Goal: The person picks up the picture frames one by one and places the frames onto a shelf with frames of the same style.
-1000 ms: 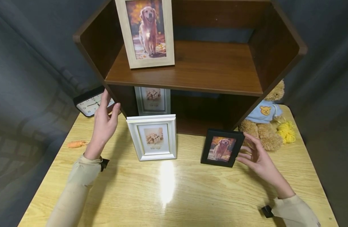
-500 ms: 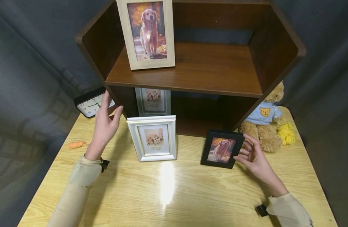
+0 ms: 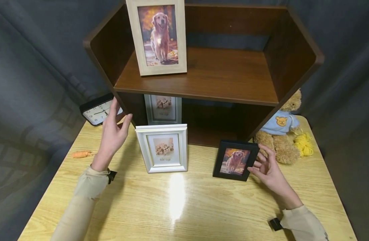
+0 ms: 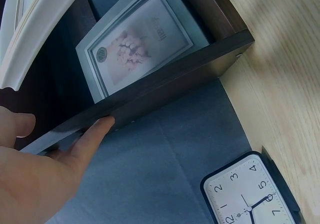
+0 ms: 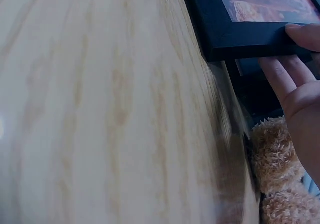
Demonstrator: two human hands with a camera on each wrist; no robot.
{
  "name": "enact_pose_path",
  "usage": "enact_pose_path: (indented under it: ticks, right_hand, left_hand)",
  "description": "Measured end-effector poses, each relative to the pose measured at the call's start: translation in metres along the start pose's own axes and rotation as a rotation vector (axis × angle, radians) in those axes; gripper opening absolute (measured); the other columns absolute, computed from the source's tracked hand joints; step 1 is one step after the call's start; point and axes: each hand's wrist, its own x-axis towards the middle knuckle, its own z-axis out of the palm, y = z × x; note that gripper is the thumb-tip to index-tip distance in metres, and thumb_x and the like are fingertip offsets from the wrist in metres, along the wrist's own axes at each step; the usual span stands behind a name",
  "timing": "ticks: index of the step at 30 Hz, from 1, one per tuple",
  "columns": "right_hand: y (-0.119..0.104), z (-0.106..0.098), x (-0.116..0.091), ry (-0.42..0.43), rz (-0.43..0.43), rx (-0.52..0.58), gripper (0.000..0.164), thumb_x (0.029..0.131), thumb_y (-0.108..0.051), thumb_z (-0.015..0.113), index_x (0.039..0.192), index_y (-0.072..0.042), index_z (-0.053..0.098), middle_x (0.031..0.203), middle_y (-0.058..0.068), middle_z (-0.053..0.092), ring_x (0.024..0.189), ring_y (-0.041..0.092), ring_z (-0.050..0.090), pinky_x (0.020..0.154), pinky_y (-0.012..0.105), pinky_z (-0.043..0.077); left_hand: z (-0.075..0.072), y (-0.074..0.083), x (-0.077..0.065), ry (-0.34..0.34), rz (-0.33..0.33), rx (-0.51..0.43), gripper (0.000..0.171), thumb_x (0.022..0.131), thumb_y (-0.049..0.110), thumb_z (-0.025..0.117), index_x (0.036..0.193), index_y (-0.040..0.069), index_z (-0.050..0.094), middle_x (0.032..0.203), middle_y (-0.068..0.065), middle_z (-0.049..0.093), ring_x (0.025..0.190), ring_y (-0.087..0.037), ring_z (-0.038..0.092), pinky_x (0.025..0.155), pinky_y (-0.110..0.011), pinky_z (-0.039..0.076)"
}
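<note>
Before the shelf's (image 3: pixel 229 72) right end, the right hand (image 3: pixel 270 170) pinches a black frame (image 3: pixel 235 160); positioning it looks like the step in hand, and the next move probably calls for a steady grip. The left hand (image 3: pixel 113 134), fingers extended, touches the shelf's left side. A white frame (image 3: pixel 163 149) before the shelf seems captioned "free style"; a clock (image 3: pixel 100 112) left of the shelf bears plain numerals.

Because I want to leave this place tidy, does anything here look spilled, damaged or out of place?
Nothing looks spilled or damaged. Only the small orange thing seems slightly odd: it lies loose on the table, at the left, apart from the white frame and black frame.
</note>
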Motion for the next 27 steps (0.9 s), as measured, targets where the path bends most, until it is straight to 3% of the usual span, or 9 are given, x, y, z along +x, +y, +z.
enact_pose_path:
  ticks: [10,18,23,27]
  right_hand:
    - [0.003,0.0,0.001,-0.021,-0.006,0.079,0.083,0.102,0.025,0.048,0.168,-0.011,0.012,0.164,0.004,0.045,0.128,0.021,0.066,0.098,0.028,0.06]
    - [-0.001,0.004,0.002,-0.033,-0.013,0.072,0.083,0.101,0.023,0.052,0.168,-0.012,0.017,0.161,0.003,0.047,0.127,0.019,0.067,0.098,0.027,0.06]
    - [-0.01,0.008,0.004,-0.044,-0.002,0.038,0.081,0.103,0.016,0.056,0.168,-0.012,0.016,0.162,0.0,0.046,0.127,0.018,0.067,0.097,0.026,0.06]
    - [-0.021,0.01,0.008,-0.06,-0.002,0.012,0.081,0.103,0.017,0.055,0.168,-0.011,0.015,0.162,0.001,0.046,0.127,0.017,0.066,0.097,0.026,0.06]
  left_hand:
    - [-0.001,0.0,-0.002,-0.006,-0.02,0.008,0.076,0.106,-0.002,0.062,0.172,0.015,0.028,0.167,-0.014,0.041,0.127,-0.048,0.062,0.085,-0.011,0.053]
    - [-0.001,0.0,-0.001,-0.007,-0.016,0.022,0.076,0.106,-0.001,0.062,0.172,0.016,0.027,0.167,-0.013,0.041,0.129,-0.047,0.061,0.085,-0.008,0.051]
    - [-0.002,-0.002,-0.001,-0.004,0.013,0.032,0.073,0.106,-0.006,0.058,0.171,0.01,0.028,0.168,-0.014,0.04,0.136,-0.043,0.057,0.091,-0.011,0.052]
    - [-0.001,-0.004,-0.001,0.001,0.032,0.015,0.073,0.105,-0.013,0.055,0.17,0.007,0.028,0.167,-0.018,0.04,0.132,-0.046,0.059,0.092,-0.009,0.052]
